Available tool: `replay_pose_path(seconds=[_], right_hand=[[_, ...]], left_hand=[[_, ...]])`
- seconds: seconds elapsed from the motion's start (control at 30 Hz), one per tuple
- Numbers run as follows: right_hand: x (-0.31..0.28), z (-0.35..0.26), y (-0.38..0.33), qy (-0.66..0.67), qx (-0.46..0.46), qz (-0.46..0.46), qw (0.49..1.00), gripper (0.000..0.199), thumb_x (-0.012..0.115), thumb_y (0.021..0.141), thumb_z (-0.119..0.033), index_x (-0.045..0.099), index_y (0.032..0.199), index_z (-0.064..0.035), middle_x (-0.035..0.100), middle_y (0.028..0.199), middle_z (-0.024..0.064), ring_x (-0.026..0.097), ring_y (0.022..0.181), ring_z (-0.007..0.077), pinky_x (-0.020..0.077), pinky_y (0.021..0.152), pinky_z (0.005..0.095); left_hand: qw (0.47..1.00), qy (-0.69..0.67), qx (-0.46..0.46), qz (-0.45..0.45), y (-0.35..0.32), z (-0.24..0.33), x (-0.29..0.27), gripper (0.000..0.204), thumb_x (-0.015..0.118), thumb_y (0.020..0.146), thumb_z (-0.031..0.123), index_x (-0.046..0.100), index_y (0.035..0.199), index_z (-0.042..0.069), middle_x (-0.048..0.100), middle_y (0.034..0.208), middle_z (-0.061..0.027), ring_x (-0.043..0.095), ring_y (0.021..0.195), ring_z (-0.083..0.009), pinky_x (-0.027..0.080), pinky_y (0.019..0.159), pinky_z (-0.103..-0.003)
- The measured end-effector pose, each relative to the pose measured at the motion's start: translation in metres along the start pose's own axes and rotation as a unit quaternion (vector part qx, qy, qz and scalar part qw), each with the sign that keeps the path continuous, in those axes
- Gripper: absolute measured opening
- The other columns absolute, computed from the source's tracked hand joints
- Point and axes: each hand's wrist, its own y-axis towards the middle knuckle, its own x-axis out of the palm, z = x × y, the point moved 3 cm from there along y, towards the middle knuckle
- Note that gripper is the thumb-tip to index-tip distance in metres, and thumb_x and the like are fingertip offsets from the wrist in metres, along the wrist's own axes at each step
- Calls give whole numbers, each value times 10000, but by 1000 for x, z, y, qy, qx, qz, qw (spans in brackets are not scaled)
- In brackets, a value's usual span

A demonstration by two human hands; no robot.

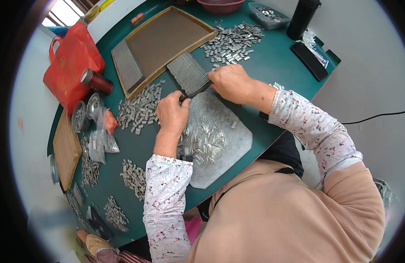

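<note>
My left hand (pixel 172 113) and my right hand (pixel 231 83) meet at the near end of a dark ribbed block of packed metal strips (pixel 188 73) lying on the green table (pixel 277 57). Both hands have their fingers curled against its edge. Under my wrists lies a grey felt pad (pixel 228 144) strewn with thin silver pins (pixel 206 136). Whether either hand pinches a small part is hidden by the fingers.
A wooden-framed tray (pixel 167 37) sits beyond the block with a second ribbed block (pixel 127 65) in it. Heaps of small metal pieces (pixel 233 41) lie around, also a red bag (pixel 71 65), a dark red can (pixel 96 81), a black bottle (pixel 302 17) and a pink bowl (pixel 221 6).
</note>
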Motion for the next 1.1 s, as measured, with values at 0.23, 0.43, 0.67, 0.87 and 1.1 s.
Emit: replay_pose_path(seconds=[0.23,0.43,0.67,0.87,1.1], right_hand=[[23,-31,-18,-44,-72,-29,996,146,584,721,-7,610,863,-28,628,848,169,648,744,330,523,646,423],[22,-26,-24,-68,-72,-11,995,86,527,770,-2,574,840,-18,612,825,160,639,733,343,521,643,424],[24,-26,-20,-62,-85,-18,994,81,528,765,-1,560,839,-4,606,829,166,632,730,360,521,654,430],[23,-28,-16,-72,-97,-31,992,86,516,762,11,555,837,-1,600,839,175,630,731,364,520,654,435],[20,-30,-19,-77,-86,-27,993,76,515,771,5,547,839,0,596,844,171,630,737,351,525,655,417]], left_hand=[[997,5,62,38,-16,-17,4,182,717,756,196,683,849,43,664,832,-143,639,806,-341,494,699,-447],[993,-68,5,95,-45,-11,-43,155,686,776,150,683,866,25,671,854,-145,653,802,-325,508,705,-407],[974,-110,-165,113,-136,-108,-100,122,639,788,-48,680,902,-34,659,812,-72,619,730,-126,481,694,-247],[994,15,-92,49,-174,-101,-106,201,739,668,11,716,866,35,625,887,-89,578,900,-265,478,785,-368],[991,98,-73,58,-175,-88,-99,222,771,633,42,688,830,-20,588,923,-117,545,944,-307,453,814,-397]])
